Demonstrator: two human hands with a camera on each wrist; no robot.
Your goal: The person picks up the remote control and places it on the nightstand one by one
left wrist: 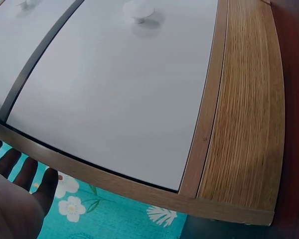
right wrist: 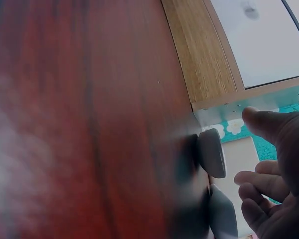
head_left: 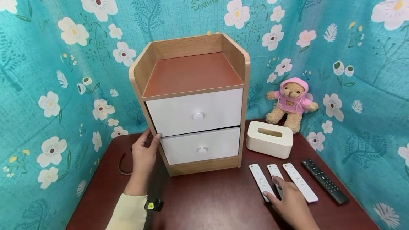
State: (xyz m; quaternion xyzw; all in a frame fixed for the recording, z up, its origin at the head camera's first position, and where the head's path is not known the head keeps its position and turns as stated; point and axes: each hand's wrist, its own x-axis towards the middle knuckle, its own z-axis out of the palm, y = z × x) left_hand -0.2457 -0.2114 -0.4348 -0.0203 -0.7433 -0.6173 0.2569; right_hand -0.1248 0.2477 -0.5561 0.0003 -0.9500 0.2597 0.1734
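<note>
- At the lower right of the head view, the right hand [head_left: 292, 203] lies with relaxed fingers over the white remotes: fingertips rest on the left white remote [head_left: 261, 181] and the middle white remote [head_left: 275, 176], gripping neither.
- These remotes look light, stiff and smooth; lying flat on the glossy desk [head_left: 207, 201], they will likely slide under a push. A pinch across the long edges near the middle seems the best hold.
- A third white remote [head_left: 299, 181] lies just beside them, and a black remote [head_left: 324, 181] further right.
- At lower left, the left hand [head_left: 144, 153] rests flat and open against the side of the drawer cabinet [head_left: 191, 105], thumb at the front corner between its two drawers.
- The cabinet looks rigid and fairly heavy; its side panels suit steadying, and the round knobs suit pulling.
- Behind the remotes sits a cream tissue box [head_left: 269, 139], and beyond it a teddy bear [head_left: 290, 104] against the flowered curtain [head_left: 367, 63].
</note>
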